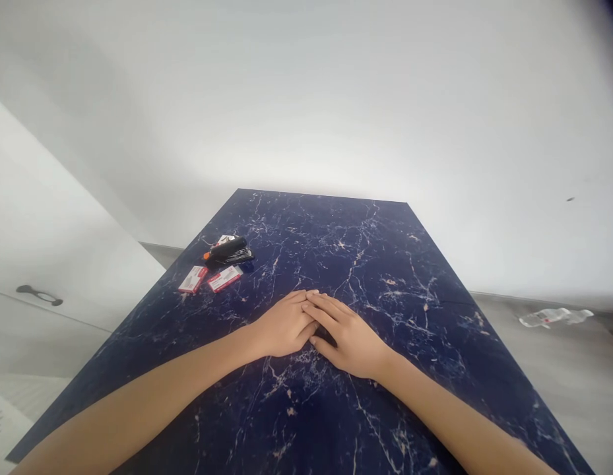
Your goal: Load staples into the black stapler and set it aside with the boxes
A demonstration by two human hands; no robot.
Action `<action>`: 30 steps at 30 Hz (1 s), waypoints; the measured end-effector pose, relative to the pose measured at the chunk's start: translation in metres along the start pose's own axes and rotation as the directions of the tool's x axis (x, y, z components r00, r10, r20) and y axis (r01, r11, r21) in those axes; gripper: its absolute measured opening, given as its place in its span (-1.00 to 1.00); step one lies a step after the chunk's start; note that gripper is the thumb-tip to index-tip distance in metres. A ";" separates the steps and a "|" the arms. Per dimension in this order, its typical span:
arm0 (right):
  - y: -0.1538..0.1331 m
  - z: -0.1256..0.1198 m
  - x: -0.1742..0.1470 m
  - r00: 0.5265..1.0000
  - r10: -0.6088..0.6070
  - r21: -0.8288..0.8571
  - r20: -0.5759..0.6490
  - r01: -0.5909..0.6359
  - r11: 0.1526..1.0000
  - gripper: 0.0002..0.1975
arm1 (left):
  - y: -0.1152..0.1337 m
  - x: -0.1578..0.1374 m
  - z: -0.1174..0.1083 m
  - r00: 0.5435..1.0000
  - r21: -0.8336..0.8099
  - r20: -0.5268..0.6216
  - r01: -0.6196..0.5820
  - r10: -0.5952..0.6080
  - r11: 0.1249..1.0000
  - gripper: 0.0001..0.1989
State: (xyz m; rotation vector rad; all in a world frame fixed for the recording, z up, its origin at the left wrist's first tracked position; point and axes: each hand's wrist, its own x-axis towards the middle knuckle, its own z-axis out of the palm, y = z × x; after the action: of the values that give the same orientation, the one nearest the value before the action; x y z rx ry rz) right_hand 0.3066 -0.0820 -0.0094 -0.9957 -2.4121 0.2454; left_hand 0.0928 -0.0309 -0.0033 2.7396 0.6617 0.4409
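My left hand point(287, 326) rests on the blue marble-patterned table point(326, 422), its fingers stretched out and partly covered. Over its fingertips lie the fingers of my right hand point(354, 340), extended, with the thumb apart. Neither hand shows anything held. Left of them and farther back sits a black stapler point(231, 251) with an orange part at its left end. In front of it are two small red-and-white boxes, a left box point(193, 280) and a right box point(225, 279). Another whitish piece point(225, 240) is partly hidden behind the stapler.
A pale wall point(336, 99) stands beyond the table's far edge. On the left is a white cabinet front with a dark handle point(39, 295). A crumpled clear plastic bottle point(555, 317) lies on the floor to the right.
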 end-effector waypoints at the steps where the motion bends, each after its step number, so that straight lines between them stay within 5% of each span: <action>1: 0.000 0.000 0.000 1.000 0.000 0.001 -0.004 0.000 1.000 -0.39 | 0.000 0.000 0.001 1.000 0.000 0.000 0.001 -0.001 1.000 -0.53; 7: 0.000 -0.001 -0.001 0.999 0.007 0.011 -0.040 -0.007 1.000 -0.35 | -0.001 -0.001 0.000 1.000 0.085 -0.006 -0.011 0.011 0.996 -0.60; 11: 0.005 -0.001 -0.007 0.956 0.113 0.060 -0.270 -0.101 0.993 -0.37 | -0.039 -0.019 -0.052 0.984 0.248 -0.177 0.046 -0.002 0.968 -0.62; 13: 0.007 -0.001 -0.009 0.929 0.164 0.083 -0.331 -0.144 0.986 -0.38 | -0.075 -0.042 -0.089 0.952 0.262 -0.287 0.181 -0.103 0.948 -0.53; 16: 0.006 -0.004 -0.009 0.941 0.166 0.082 -0.296 -0.148 0.985 -0.42 | -0.136 -0.090 -0.125 0.796 0.048 -0.456 0.470 -0.399 0.881 -0.39; 19: 0.002 -0.009 -0.007 0.962 0.112 0.060 -0.250 -0.100 0.993 -0.49 | -0.177 -0.125 -0.127 0.672 -0.229 -0.390 0.591 -0.629 0.773 -0.27; 24: 0.001 -0.010 -0.004 0.977 0.082 0.030 -0.198 -0.077 0.997 -0.53 | -0.172 -0.118 -0.105 0.798 -0.254 -0.222 0.507 -0.560 0.823 -0.25; 30: 0.002 -0.003 -0.002 0.984 0.074 -0.046 -0.164 -0.083 0.996 -0.59 | -0.135 -0.086 -0.089 0.832 -0.200 -0.175 0.494 -0.527 0.846 -0.22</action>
State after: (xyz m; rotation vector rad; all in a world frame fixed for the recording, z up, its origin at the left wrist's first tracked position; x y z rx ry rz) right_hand 0.3107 -0.0815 -0.0082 -1.0923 -2.2456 0.1240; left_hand -0.0650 0.0610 0.0122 2.2590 1.3216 0.6375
